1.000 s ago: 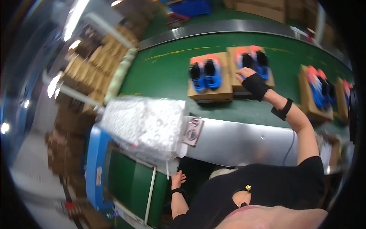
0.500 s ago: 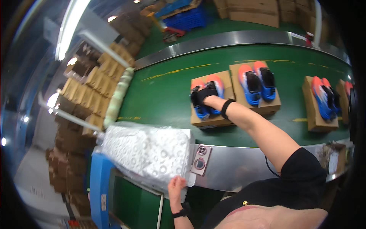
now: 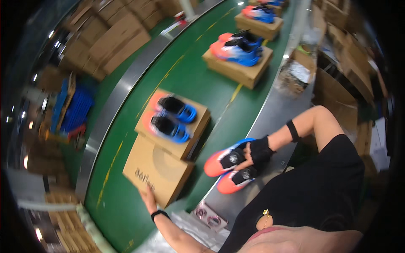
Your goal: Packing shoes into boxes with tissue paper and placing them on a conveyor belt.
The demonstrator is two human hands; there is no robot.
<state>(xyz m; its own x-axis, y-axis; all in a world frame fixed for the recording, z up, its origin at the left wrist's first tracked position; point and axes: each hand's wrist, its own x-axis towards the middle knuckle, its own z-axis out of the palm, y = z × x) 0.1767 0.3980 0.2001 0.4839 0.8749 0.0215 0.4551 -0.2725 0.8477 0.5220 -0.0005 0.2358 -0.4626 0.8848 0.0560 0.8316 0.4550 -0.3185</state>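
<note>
My right hand (image 3: 253, 154), with a black band around its palm, grips a pair of orange, white and blue sneakers (image 3: 216, 165) by their black openings. The pair is over the metal edge of the conveyor, toes toward the left. My left hand (image 3: 147, 200) rests against the near end of a closed brown shoebox (image 3: 162, 166) on the green belt. Its fingers lie straight along the box, partly hidden by its corner. Touching that box's far side is another shoebox (image 3: 198, 126) carrying a similar pair of sneakers (image 3: 171, 120).
More shoeboxes (image 3: 249, 80) topped with sneakers stand farther along the green belt (image 3: 107, 168). By my left forearm lie silvery wrapping sheets (image 3: 185, 230) and a pink phone (image 3: 211, 217). A small carton (image 3: 301, 67) stands on the metal edge (image 3: 270, 105).
My right hand has lifted the sneakers off their box and brought them over the metal edge. My left hand has moved from the silvery sheets to the bared box. The view has swung right.
</note>
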